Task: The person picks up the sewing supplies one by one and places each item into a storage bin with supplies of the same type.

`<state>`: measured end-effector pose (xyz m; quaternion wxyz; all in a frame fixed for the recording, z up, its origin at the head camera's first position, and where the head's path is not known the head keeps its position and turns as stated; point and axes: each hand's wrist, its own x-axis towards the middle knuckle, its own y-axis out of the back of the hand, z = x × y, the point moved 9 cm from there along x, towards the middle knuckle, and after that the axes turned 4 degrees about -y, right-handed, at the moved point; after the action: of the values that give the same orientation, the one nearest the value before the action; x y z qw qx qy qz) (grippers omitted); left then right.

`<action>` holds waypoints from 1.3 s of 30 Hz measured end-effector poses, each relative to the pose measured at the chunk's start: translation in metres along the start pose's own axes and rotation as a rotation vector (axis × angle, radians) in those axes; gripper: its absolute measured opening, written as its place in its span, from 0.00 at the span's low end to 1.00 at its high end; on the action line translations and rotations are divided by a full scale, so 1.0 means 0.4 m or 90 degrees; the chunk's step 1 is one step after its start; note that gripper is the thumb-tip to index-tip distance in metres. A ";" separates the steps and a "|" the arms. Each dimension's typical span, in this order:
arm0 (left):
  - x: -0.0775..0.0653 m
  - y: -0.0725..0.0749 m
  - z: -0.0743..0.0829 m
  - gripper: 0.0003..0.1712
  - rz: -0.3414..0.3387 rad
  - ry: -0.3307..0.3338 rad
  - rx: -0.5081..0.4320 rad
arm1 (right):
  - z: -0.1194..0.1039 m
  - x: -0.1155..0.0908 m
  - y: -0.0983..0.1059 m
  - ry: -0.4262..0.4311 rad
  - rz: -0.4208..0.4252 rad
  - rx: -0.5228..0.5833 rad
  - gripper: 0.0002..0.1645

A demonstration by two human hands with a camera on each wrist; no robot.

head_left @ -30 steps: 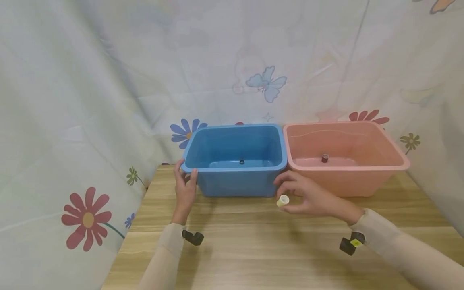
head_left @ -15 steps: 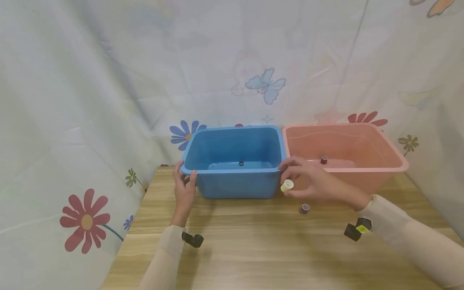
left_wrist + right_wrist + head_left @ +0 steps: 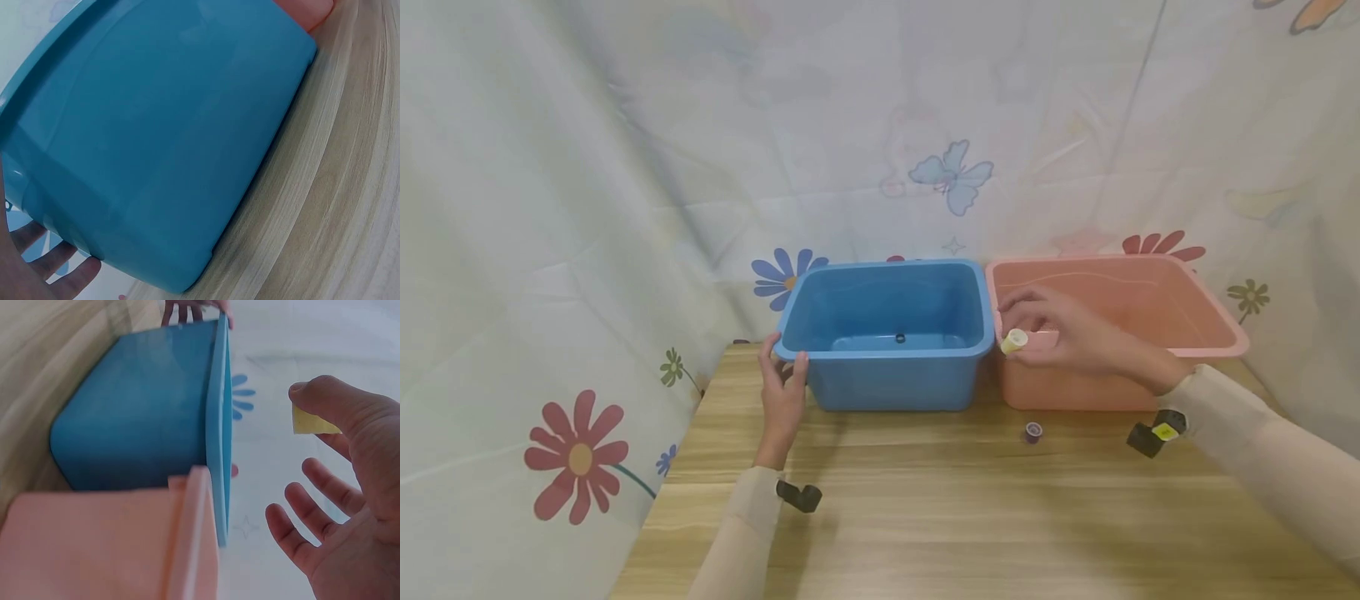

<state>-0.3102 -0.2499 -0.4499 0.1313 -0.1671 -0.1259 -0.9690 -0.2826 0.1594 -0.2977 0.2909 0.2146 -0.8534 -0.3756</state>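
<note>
My left hand holds the front left corner of the blue bin, thumb at the front rim and fingers along the side wall. In the left wrist view those fingers lie against the bin's outer side. Between thumb and index finger, my right hand pinches a small pale yellow cylinder with a white round end. That hand is raised at the front left corner of the pink bin. In the right wrist view, its other fingers spread apart below the yellow cylinder.
A small dark purple cylinder with a pale top sits on the wooden table before the pink bin. Inside the blue bin lies a small dark round piece. A patterned curtain hangs close behind both bins.
My right hand has risen from beside the blue bin's front to the pink bin's rim, carrying the yellow cylinder. The purple cylinder on the table has come into view. My left hand has stayed put.
</note>
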 end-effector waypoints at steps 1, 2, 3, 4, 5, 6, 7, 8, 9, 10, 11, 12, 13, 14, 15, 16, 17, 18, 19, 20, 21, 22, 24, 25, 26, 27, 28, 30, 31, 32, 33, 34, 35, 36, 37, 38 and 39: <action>0.000 0.001 0.001 0.37 0.002 -0.001 0.002 | 0.009 0.002 0.007 -0.014 -0.005 -0.003 0.12; 0.000 0.001 0.001 0.37 0.003 -0.002 0.003 | 0.019 0.002 0.016 -0.030 -0.008 -0.023 0.14; 0.000 0.001 0.000 0.36 0.003 -0.003 0.002 | 0.030 0.003 0.025 -0.048 -0.011 -0.050 0.15; 0.000 0.002 0.000 0.36 0.003 -0.003 -0.001 | 0.039 0.003 0.033 -0.061 -0.014 -0.068 0.17; 0.001 0.002 -0.002 0.36 0.003 -0.001 -0.002 | 0.048 0.003 0.042 -0.072 -0.012 -0.082 0.19; 0.004 0.002 -0.014 0.36 0.005 -0.006 -0.001 | 0.057 0.002 0.051 -0.084 -0.010 -0.104 0.21; 0.005 0.002 -0.014 0.36 0.003 -0.004 -0.003 | 0.064 -0.004 0.066 -0.098 0.003 -0.136 0.22; 0.005 0.001 -0.015 0.36 0.001 -0.003 -0.004 | 0.070 -0.007 0.075 -0.109 0.006 -0.152 0.24; 0.005 0.001 -0.016 0.36 0.000 -0.002 -0.003 | 0.079 -0.011 0.080 -0.122 0.001 -0.137 0.24; 0.006 0.001 -0.016 0.36 -0.001 0.000 -0.001 | 0.087 -0.015 0.084 -0.135 -0.005 -0.109 0.23; 0.006 0.001 -0.017 0.35 -0.001 0.001 0.001 | 0.095 -0.019 0.087 -0.148 -0.012 -0.087 0.23; 0.006 0.001 -0.016 0.36 0.000 0.001 0.003 | 0.101 -0.022 0.092 -0.156 -0.014 -0.077 0.24; 0.005 0.001 -0.015 0.35 0.001 0.001 0.005 | 0.108 -0.023 0.093 -0.166 -0.019 -0.065 0.24; 0.005 0.002 -0.016 0.35 0.004 0.002 0.008 | 0.115 -0.020 0.090 -0.173 -0.033 -0.035 0.23; 0.005 0.002 -0.015 0.35 0.005 0.001 0.010 | 0.122 -0.018 0.091 -0.185 -0.040 -0.022 0.22; 0.004 0.002 -0.013 0.35 0.007 0.000 0.010 | 0.130 -0.016 0.094 -0.198 -0.039 -0.024 0.22; 0.004 0.002 -0.012 0.35 0.008 -0.001 0.012 | 0.137 -0.013 0.098 -0.207 -0.038 -0.032 0.21; 0.004 0.002 -0.010 0.35 0.008 -0.003 0.012 | 0.144 -0.008 0.102 -0.212 -0.033 -0.042 0.20; 0.004 0.002 -0.011 0.35 0.008 -0.004 0.013 | 0.151 -0.002 0.105 -0.215 -0.032 -0.052 0.19; 0.004 0.002 -0.010 0.35 0.008 -0.005 0.013 | 0.159 0.004 0.110 -0.216 -0.028 -0.058 0.17; 0.004 0.001 -0.010 0.35 0.006 -0.004 0.013 | 0.167 0.010 0.115 -0.217 -0.023 -0.060 0.16; 0.004 0.001 -0.010 0.35 0.004 -0.003 0.013 | 0.174 0.017 0.119 -0.216 -0.019 -0.063 0.14; 0.005 0.000 -0.011 0.36 -0.001 0.002 0.008 | 0.181 0.038 0.128 -0.183 0.000 -0.061 0.12; 0.005 -0.001 -0.012 0.36 -0.003 0.005 0.005 | 0.185 0.047 0.133 -0.171 0.010 -0.066 0.11; 0.005 -0.001 -0.013 0.37 -0.006 0.009 0.003 | 0.190 0.054 0.138 -0.162 0.018 -0.062 0.12; 0.005 -0.001 -0.013 0.37 -0.009 0.013 0.002 | 0.196 0.060 0.142 -0.157 0.026 -0.056 0.13; 0.005 -0.001 -0.014 0.38 -0.011 0.016 0.002 | 0.201 0.065 0.146 -0.150 0.032 -0.058 0.14; 0.006 -0.002 -0.014 0.38 -0.015 0.020 0.004 | 0.215 0.072 0.155 -0.153 0.041 -0.058 0.16; 0.006 -0.001 -0.014 0.38 -0.016 0.022 0.006 | 0.224 0.074 0.158 -0.161 0.041 -0.057 0.18; 0.006 -0.001 -0.014 0.38 -0.016 0.023 0.007 | 0.232 0.076 0.161 -0.170 0.038 -0.057 0.18; 0.005 -0.002 -0.013 0.38 -0.015 0.023 0.008 | 0.241 0.077 0.163 -0.184 0.032 -0.059 0.18; 0.006 -0.001 -0.015 0.38 -0.014 0.021 0.009 | 0.250 0.078 0.166 -0.195 0.025 -0.062 0.18; 0.005 -0.001 -0.014 0.37 -0.011 0.019 0.010 | 0.259 0.079 0.168 -0.208 0.019 -0.064 0.18; 0.005 -0.001 -0.014 0.37 -0.008 0.017 0.011 | 0.267 0.081 0.170 -0.219 0.013 -0.068 0.18; 0.005 0.000 -0.014 0.36 -0.005 0.015 0.012 | 0.274 0.083 0.173 -0.228 0.009 -0.072 0.17; 0.005 0.001 -0.013 0.36 -0.002 0.013 0.012 | 0.280 0.086 0.175 -0.235 0.005 -0.074 0.17; 0.005 0.001 -0.011 0.36 0.002 0.009 0.014 | 0.286 0.089 0.177 -0.239 0.003 -0.076 0.17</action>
<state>-0.3132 -0.2520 -0.4533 0.1352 -0.1589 -0.1354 -0.9686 -0.3945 0.2419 -0.2943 0.1395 0.1210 -0.8695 -0.4581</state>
